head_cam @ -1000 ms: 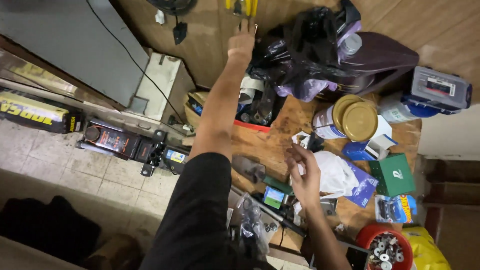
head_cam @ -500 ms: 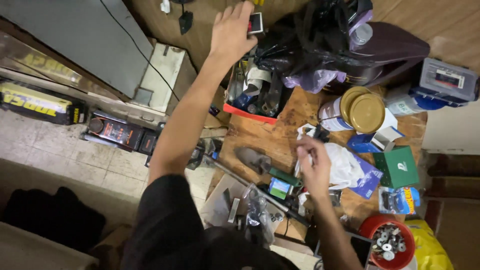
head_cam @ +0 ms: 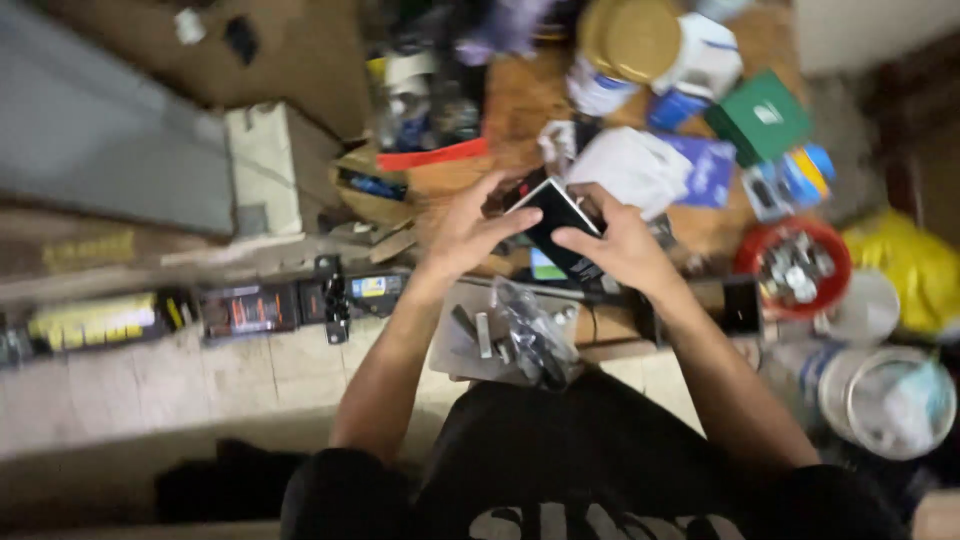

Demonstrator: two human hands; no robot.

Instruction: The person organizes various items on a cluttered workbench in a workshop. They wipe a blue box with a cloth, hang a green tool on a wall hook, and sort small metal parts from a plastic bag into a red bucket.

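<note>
Both of my hands hold a small dark rectangular box with a pale edge [head_cam: 557, 222] above a cluttered wooden worktop [head_cam: 520, 100]. My left hand [head_cam: 470, 228] grips its left side with the fingers over the top. My right hand [head_cam: 622, 240] grips its right side. The frame is blurred, so I cannot tell the box's details. Under the box lies a small device with a green screen [head_cam: 545, 266].
A red tub of metal parts [head_cam: 795, 268] stands at the right, near a green box [head_cam: 762, 116], a yellow-lidded jar [head_cam: 630, 40] and white paper [head_cam: 632, 168]. A clear bag of hardware [head_cam: 530, 335] lies near my lap. Dark cases [head_cam: 240, 308] line the tiled floor at left.
My left hand came down from the high shelf with the small box and met my right hand over the worktop. The view dropped and blurred.
</note>
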